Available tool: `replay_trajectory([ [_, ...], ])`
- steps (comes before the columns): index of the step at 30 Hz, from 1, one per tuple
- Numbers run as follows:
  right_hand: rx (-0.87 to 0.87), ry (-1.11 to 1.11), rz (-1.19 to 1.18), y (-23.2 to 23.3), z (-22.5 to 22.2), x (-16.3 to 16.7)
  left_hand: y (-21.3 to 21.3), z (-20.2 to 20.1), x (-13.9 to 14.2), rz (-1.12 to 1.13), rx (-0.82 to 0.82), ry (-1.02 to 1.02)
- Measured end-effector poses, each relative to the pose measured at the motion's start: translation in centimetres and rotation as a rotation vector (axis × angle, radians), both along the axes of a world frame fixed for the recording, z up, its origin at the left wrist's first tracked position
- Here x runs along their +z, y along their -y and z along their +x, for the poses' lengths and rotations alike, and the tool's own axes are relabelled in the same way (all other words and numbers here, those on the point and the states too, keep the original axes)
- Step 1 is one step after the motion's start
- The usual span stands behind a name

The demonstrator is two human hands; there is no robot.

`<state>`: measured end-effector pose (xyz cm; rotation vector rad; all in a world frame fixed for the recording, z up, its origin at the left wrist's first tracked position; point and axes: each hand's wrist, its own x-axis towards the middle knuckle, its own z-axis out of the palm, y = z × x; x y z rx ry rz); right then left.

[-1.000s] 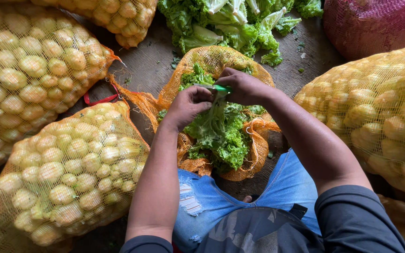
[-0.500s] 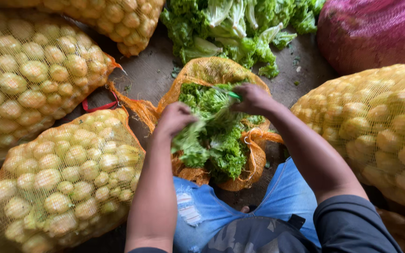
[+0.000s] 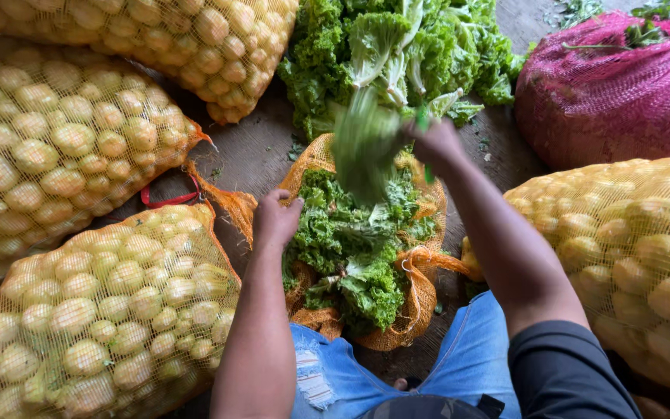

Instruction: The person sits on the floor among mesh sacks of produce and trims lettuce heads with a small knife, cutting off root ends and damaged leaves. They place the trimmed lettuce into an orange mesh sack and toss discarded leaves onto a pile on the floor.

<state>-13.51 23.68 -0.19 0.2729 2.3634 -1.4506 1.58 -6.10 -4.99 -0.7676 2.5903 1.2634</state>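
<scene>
While the left hand [image 3: 274, 219] clutches the rim of the orange mesh sack [image 3: 420, 299] of lettuce between the knees, the right hand [image 3: 437, 144] grasps a blurred lettuce bunch [image 3: 364, 143] above the sack's mouth, near the loose lettuce pile [image 3: 397, 46]. Potato sacks [image 3: 94, 310] and a pink mesh sack [image 3: 614, 93] surround it.
</scene>
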Motion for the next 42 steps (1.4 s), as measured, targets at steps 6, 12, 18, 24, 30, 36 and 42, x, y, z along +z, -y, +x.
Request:
replay_trajectory([
  [6,-0.077,-0.245,-0.308,0.9,-3.3,1.7,0.3,0.2,-0.1,0.012,0.051,-0.017],
  [12,0.489,0.378,0.366,3.8,11.6,-10.0,0.2,0.1,-0.8,0.002,0.106,-0.245],
  [18,0.974,0.076,0.861,4.8,26.6,-17.2,-0.2,0.0,-0.2,0.042,0.068,-0.222],
  [24,0.949,0.206,0.802,3.0,24.6,-18.4,-0.5,0.6,-0.1,0.089,-0.016,-0.194],
  [30,0.897,0.151,0.58,-3.2,20.1,-16.7,-1.6,0.3,0.9,0.1,-0.11,-0.076],
  [36,0.796,0.197,0.448,-3.7,19.0,-15.9,-2.5,0.6,1.2,0.173,-0.209,0.106],
  [42,0.642,0.255,0.143,-2.4,17.7,-11.1,-3.3,0.9,0.5,0.271,-0.383,0.396],
])
